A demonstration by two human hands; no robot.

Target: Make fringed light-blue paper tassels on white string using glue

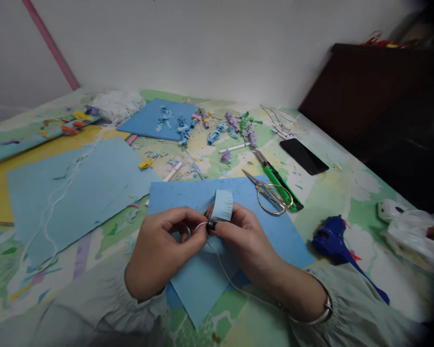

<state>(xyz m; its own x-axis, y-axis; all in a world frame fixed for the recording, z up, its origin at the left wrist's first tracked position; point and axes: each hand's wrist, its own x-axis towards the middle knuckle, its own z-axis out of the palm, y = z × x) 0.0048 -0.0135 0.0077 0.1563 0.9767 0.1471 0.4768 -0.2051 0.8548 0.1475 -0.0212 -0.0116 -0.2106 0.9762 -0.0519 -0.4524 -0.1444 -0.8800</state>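
Note:
My left hand (168, 246) pinches a white string (222, 266) between thumb and fingers, close against my other hand. A light blue fringed paper strip (223, 205), curled at the top, is held in my right hand (248, 241), its thumb pressing at the strip's lower end where the string meets it. From there the string trails down and right toward my right wrist. Under both hands lie a light blue paper sheet (198, 294) and a darker blue foam-like sheet (285, 241). Gold-handled scissors (269, 195) rest on the darker sheet's upper right.
A green box cutter (278, 180) lies beside the scissors, a black phone (304, 156) beyond it. A blue glue gun (332, 241) sits at right. Fringed paper rolls (220, 131) and paper scraps are scattered at the back. A pile of white string (115, 105) lies back left.

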